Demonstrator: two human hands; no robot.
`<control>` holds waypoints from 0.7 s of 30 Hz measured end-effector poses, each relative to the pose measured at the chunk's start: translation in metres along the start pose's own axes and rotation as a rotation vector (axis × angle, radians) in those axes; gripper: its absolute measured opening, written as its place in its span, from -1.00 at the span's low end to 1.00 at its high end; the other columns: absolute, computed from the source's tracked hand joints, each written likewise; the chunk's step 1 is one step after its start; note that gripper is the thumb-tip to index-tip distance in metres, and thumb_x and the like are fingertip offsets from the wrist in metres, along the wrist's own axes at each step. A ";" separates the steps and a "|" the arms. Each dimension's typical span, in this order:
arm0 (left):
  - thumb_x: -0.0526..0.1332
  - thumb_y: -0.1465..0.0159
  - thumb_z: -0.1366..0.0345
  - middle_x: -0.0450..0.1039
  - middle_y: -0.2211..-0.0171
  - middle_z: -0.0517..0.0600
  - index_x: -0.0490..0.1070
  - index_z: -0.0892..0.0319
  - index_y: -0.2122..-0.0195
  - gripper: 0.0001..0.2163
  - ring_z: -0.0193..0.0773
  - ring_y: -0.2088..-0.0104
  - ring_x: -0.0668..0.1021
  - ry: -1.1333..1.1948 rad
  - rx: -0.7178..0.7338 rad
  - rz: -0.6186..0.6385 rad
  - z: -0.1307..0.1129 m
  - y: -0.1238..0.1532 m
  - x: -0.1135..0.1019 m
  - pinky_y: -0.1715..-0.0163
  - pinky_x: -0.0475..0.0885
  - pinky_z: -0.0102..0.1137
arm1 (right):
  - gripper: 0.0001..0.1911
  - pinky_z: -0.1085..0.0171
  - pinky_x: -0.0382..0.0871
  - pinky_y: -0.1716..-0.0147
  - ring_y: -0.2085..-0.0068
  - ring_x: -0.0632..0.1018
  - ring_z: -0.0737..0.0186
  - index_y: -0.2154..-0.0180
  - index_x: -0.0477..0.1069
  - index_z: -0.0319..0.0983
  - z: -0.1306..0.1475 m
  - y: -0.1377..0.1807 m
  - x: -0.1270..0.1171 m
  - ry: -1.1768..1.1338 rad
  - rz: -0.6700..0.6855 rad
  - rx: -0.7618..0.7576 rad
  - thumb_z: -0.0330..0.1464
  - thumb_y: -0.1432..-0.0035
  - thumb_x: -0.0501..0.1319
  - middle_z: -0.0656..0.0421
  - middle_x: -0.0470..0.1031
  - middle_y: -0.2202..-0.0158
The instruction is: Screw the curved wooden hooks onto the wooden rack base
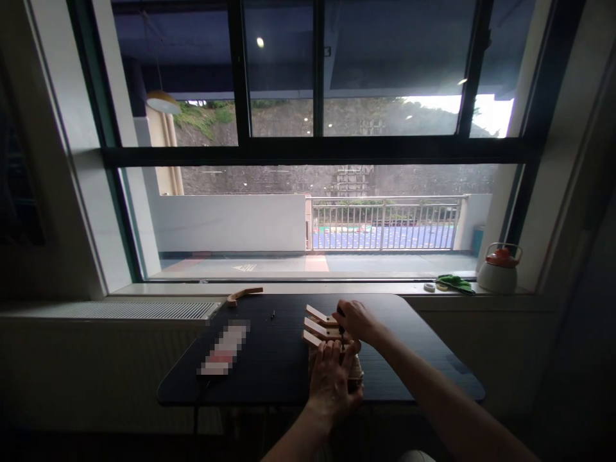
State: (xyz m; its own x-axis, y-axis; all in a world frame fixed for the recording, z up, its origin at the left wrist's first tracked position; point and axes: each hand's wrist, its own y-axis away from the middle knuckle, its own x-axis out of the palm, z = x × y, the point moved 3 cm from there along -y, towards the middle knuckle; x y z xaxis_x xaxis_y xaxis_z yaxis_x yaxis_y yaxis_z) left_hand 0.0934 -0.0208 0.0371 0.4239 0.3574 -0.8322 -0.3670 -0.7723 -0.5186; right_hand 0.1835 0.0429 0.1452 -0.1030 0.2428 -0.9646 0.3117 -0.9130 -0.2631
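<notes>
My right hand [359, 322] is closed around the dark handle of a screwdriver [342, 335], which stands upright with its shaft pointing down at a bent wooden piece near my left fingertips. The tip is too small to make out. My left hand [331, 378] grips the nearest bent wooden piece [312, 338] and the striped, woven-looking block [356, 369] under it, fingers on top and thumb at the right side. Farther back, two similar bent wooden pieces [321, 329] lie side by side, angled up to the left. My palm hides part of the block.
On the dark table [409, 366] lie a blurred-out flat object [224, 350] with a cable, some small dark screws [273, 314] and a loose bent wooden piece [245, 294] at the far edge. The windowsill holds a pale jug [498, 274], a green cloth-like item [455, 282] and tape rolls [430, 287].
</notes>
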 end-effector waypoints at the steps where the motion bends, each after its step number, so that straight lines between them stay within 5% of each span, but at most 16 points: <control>1: 0.14 -0.06 -0.08 0.16 -0.10 0.03 0.07 -0.04 -0.18 -0.35 0.00 -0.12 0.16 0.002 0.000 0.000 0.000 0.000 0.000 -0.18 -0.09 -0.11 | -0.70 0.35 0.16 0.42 0.29 0.52 0.19 0.24 0.41 -0.26 0.001 0.000 0.000 0.005 -0.006 0.017 -0.21 -0.21 0.02 0.04 0.52 0.32; 13: 0.15 -0.04 -0.07 0.15 -0.11 0.04 0.06 -0.05 -0.18 -0.33 0.04 -0.11 0.17 -0.015 -0.013 -0.013 0.003 0.000 0.008 -0.15 -0.05 -0.06 | -0.71 0.37 0.12 0.43 0.33 0.50 0.27 0.19 0.44 -0.19 -0.010 0.014 -0.021 -0.060 0.078 -0.246 -0.29 -0.19 0.00 0.13 0.53 0.32; 21: 0.18 -0.02 -0.04 0.16 -0.10 0.06 0.06 -0.03 -0.18 -0.31 0.06 -0.11 0.17 -0.028 -0.019 -0.005 0.000 -0.001 0.005 -0.13 -0.03 -0.06 | -0.70 0.36 0.14 0.43 0.32 0.50 0.23 0.25 0.44 -0.25 -0.008 0.006 -0.010 -0.023 0.027 -0.058 -0.23 -0.20 0.02 0.07 0.52 0.35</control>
State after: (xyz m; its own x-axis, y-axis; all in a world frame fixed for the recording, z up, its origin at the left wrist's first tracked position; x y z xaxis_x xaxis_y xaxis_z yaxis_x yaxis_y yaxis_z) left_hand 0.0958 -0.0186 0.0333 0.4024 0.3760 -0.8347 -0.3492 -0.7798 -0.5196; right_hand 0.1938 0.0378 0.1531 -0.1152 0.2103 -0.9708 0.3685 -0.8985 -0.2384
